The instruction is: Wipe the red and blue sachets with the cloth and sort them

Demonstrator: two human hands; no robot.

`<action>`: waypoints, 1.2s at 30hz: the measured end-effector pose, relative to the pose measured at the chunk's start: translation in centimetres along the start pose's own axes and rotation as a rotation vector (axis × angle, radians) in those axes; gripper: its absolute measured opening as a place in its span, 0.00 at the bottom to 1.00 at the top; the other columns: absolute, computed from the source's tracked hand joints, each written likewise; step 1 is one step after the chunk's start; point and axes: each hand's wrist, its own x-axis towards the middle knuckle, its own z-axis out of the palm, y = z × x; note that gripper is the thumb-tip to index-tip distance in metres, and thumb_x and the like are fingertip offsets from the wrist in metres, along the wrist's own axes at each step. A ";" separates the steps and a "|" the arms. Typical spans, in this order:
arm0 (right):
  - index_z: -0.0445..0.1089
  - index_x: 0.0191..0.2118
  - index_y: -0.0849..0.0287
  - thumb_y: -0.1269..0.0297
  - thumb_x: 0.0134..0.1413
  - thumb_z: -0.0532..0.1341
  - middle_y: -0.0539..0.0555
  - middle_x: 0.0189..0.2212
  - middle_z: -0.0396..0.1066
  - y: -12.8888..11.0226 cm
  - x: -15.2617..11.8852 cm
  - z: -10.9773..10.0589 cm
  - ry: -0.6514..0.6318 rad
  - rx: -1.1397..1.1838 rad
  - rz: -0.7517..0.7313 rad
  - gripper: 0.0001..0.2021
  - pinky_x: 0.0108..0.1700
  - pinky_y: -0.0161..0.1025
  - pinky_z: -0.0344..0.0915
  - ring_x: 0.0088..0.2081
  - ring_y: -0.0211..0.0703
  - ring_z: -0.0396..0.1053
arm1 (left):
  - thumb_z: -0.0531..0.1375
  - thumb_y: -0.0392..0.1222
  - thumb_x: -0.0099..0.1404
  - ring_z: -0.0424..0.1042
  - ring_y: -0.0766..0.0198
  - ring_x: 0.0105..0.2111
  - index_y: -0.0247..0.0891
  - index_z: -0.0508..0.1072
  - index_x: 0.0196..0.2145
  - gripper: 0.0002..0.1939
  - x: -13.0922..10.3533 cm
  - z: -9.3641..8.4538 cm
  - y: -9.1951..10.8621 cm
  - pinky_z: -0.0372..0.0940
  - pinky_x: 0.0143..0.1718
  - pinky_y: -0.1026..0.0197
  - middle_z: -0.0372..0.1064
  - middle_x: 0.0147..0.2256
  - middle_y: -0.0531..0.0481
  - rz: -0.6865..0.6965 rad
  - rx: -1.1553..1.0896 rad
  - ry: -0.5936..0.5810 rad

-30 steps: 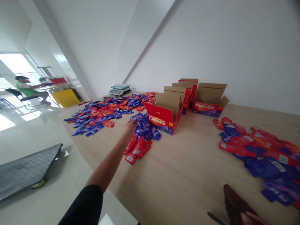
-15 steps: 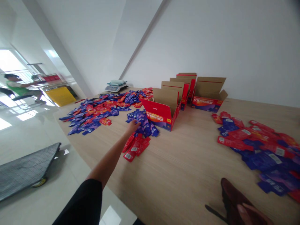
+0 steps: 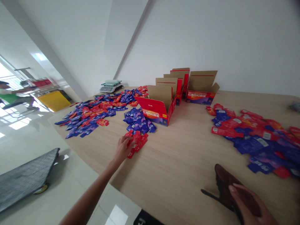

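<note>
My left hand [image 3: 123, 147] is bent over a small fan of flat, shiny red packets [image 3: 142, 142], which lies on the long, pale wood-look table [image 3: 175, 162]. Its fingers curl down at the packets' near side, but I cannot tell if they grip one or only touch. Just beyond lies a loose pile of flat, blue-purple foil-like packets [image 3: 137, 120], close against the red cardboard box [image 3: 154, 113] with brown inside; perhaps the two colours are laid apart so that each is easy to take. This box stands with its brown-lined flap raised, so its mouth is free. Other open red cardboard boxes [image 3: 201, 97] stand behind it, near the white wall [image 3: 211, 40], maybe to leave the front of the table for the packets. A wide mixed heap of red and blue packets [image 3: 93, 111] is spread at the left, and another mixed heap [image 3: 255, 134] at the right, within reach. My right hand [image 3: 254, 206] is closed on a dark reddish-brown, leather-like object with a thin dark strap [image 3: 223, 176], at the near edge; why I hold it so, I cannot say.
</note>
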 end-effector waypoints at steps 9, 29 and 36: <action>0.77 0.44 0.55 0.40 0.58 0.65 0.57 0.44 0.80 -3.0 -1.4 0.9 -0.004 0.158 -0.222 0.22 0.53 0.46 0.70 0.48 0.54 0.76 | 0.62 0.50 0.71 0.76 0.51 0.40 0.51 0.82 0.39 0.08 -4.6 5.7 16.5 0.71 0.43 0.55 0.76 0.39 0.45 0.293 -0.395 -0.452; 0.76 0.41 0.50 0.55 0.61 0.65 0.52 0.36 0.78 0.0 -5.8 0.6 -0.256 0.283 -0.479 0.07 0.42 0.36 0.71 0.38 0.45 0.76 | 0.65 0.45 0.70 0.62 0.39 0.63 0.31 0.67 0.62 0.27 -4.0 36.9 43.0 0.59 0.63 0.44 0.64 0.59 0.27 0.363 -0.088 -0.705; 0.77 0.42 0.52 0.52 0.62 0.64 0.53 0.38 0.78 -0.7 -6.2 0.1 -0.295 0.317 -0.407 0.10 0.46 0.39 0.71 0.41 0.47 0.77 | 0.63 0.48 0.74 0.74 0.52 0.52 0.36 0.70 0.59 0.20 -3.2 38.4 42.5 0.71 0.53 0.44 0.70 0.55 0.42 0.202 -0.162 -0.838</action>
